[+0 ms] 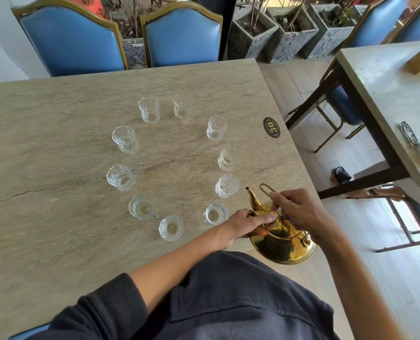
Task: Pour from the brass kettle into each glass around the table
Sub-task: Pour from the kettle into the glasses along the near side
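A brass kettle (281, 242) is held at the table's near right corner, its spout (252, 198) pointing up and away toward the glasses. My right hand (299, 212) grips its wire handle from above. My left hand (244, 224) rests against the kettle's left side, a finger pressed on the lid. Several clear patterned glasses stand in a ring on the stone-look table (56, 143); the nearest ones (215, 213) (171, 228) sit just left of the kettle. Another glass (227, 185) stands just beyond the spout. No liquid is flowing.
A black oval number plate (272, 127) lies by the table's right edge. Two blue chairs (74, 40) (183, 35) stand at the far side. A second table (390, 99) is to the right across a wooden floor aisle, with stone planters (289, 33) behind.
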### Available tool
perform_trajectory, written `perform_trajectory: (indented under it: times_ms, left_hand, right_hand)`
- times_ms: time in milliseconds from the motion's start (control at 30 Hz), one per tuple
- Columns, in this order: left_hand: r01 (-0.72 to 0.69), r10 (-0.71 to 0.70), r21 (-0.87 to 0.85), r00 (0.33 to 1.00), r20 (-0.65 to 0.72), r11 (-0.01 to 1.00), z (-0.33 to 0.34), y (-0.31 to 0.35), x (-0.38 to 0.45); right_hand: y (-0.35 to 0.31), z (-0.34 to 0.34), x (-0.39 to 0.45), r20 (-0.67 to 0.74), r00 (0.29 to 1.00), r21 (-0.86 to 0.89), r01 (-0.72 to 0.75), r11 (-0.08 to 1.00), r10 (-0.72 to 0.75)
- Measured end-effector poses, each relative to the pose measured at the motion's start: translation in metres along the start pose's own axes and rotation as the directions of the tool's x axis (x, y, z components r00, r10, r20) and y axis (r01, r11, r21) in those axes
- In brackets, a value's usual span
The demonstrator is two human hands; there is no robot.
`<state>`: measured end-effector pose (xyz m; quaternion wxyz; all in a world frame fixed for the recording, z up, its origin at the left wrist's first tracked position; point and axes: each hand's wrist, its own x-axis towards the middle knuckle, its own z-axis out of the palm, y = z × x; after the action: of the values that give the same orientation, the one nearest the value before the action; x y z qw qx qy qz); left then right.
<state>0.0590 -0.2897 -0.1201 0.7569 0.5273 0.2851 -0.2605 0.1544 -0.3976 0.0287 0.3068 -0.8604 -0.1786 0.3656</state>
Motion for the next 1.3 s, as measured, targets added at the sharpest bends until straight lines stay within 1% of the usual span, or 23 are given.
perform_trajectory:
  times_ms: [667,1300]
  left_hand:
    - [-0.017,0.017,0.013,1.0,0.013,1.0,0.0021,-0.0025,0.0003]
    - [0.005,-0.005,0.001,1.0,0.007,1.0,0.0011,-0.003,0.0]
  right_hand:
    - [-0.0015,-0.0006,-0.0042,0.004,1.0,0.0,-0.008,1.0,0.008]
    - [-0.004,0.0001,-0.0028,0.009,1.0,-0.029,0.003,1.0,-0.002]
